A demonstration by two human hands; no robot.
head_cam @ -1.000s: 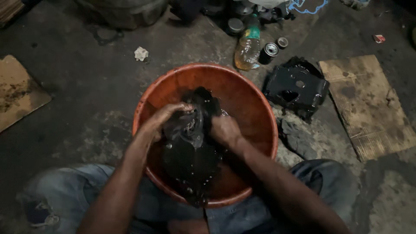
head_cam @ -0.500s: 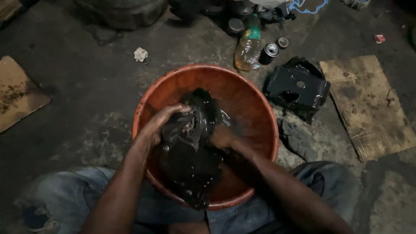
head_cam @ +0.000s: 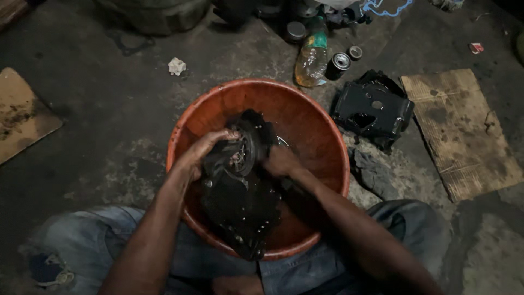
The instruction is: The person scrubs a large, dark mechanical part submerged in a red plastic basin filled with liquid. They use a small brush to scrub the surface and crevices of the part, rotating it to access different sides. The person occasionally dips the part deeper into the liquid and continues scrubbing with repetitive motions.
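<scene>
Floor point(head_cam: 109, 120): dark, stained concrete, carries everything in view.

Basin point(head_cam: 322, 142): round, orange-red, centre of view, standing on the floor between the person's knees in blue jeans point(head_cam: 98, 240).

Casing point(head_cam: 240, 202): black, oily engine part lying inside the basin, long axis running from the near rim up toward the middle. Its near end overlaps the basin's near rim. The upper end is rounded, with a circular opening showing pale metal inside.

Cardboard point(head_cam: 458, 131): brown, stained sheet flat on the floor, right of the basin. A second brown sheet point(head_cam: 22, 117) lies at the left edge.

Cover point(head_cam: 374, 109): second black metal part, on the floor just right of the basin, between it and the cardboard. Not touched.

Left hand point(head_cam: 204, 150): grip closed over the upper left edge of the casing, fingers curled across the top beside the circular opening.

Right hand point(head_cam: 281, 161): pressed against the casing's right side, grip clenched on it; fingertips hidden behind the part, so the exact hold cannot be told.

Bottle point(head_cam: 312, 54): clear plastic, yellowish liquid, lying on the floor beyond the basin.

Can point(head_cam: 338, 64): small metal cylinder just right of the bottle.

Paper wad point(head_cam: 177, 66): white, crumpled, on the floor beyond the basin to the left.
</scene>
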